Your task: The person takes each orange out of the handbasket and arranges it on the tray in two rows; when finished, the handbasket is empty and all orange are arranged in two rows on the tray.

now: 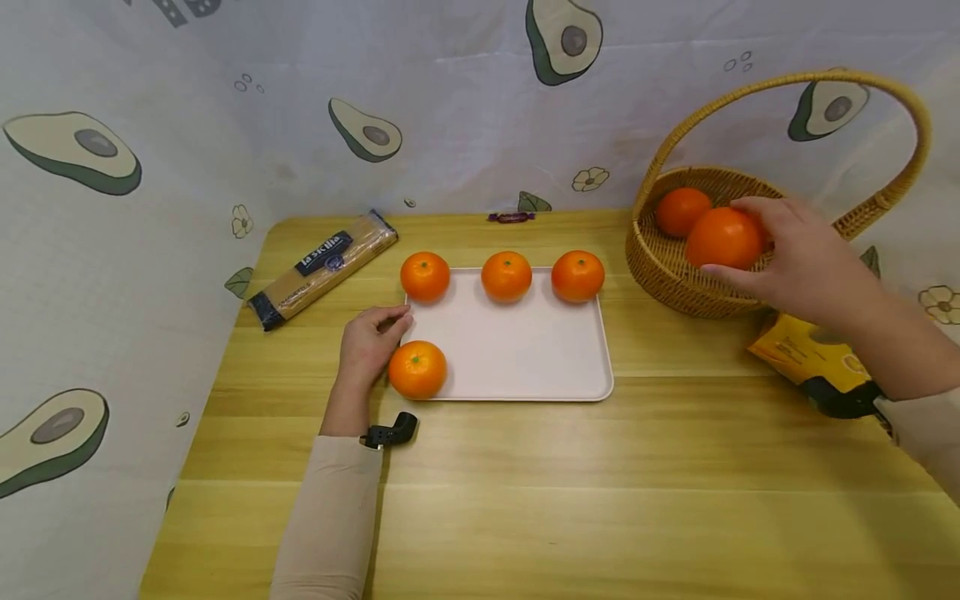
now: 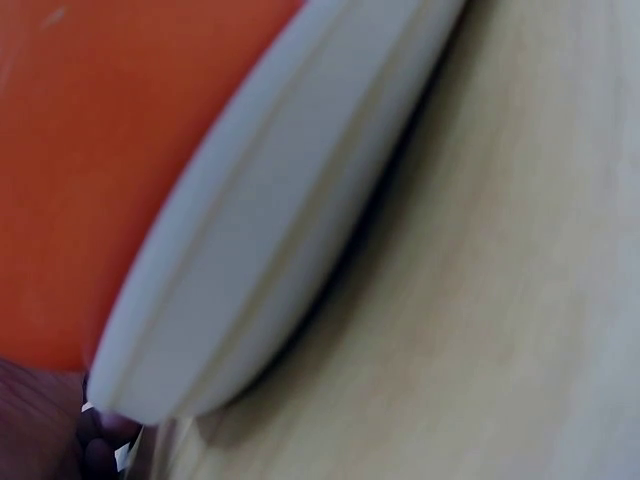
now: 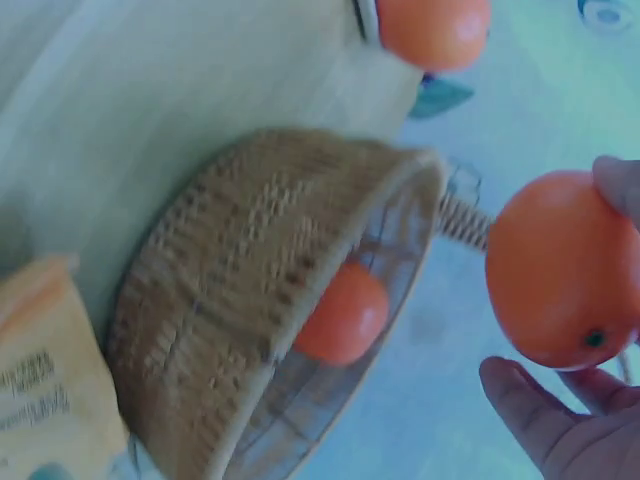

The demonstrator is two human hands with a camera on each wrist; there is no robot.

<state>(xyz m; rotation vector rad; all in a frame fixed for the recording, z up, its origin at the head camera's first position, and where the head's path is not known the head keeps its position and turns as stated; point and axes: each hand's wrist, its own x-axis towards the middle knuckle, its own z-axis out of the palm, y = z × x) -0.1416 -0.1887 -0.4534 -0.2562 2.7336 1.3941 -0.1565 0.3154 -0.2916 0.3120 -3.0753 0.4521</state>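
Observation:
My right hand point(image 1: 817, 262) grips an orange point(image 1: 722, 242) over the wicker basket point(image 1: 663, 279), thumb on one side and fingers on the other. The right wrist view shows this held orange point(image 3: 560, 270) raised clear of the basket rim, its green stem end visible. Inside the basket lies another orange point(image 1: 681, 210). At the left edge of a white rectangular tray point(image 1: 525, 358), my left hand point(image 1: 366, 348) pinches the rim with thumb and curled fingers. Three oranges point(image 1: 506, 277) line the tray's far side, and one orange point(image 1: 417, 369) sits at its near left corner, beside the left hand.
A pack of spaghetti point(image 1: 322, 271) lies at the back left of the wooden table point(image 1: 570, 492). A small purple wrapped candy point(image 1: 512, 217) is at the back edge. The basket's tall handle point(image 1: 795, 79) arches above it, and a yellow bag point(image 1: 813, 354) lies under the right forearm.

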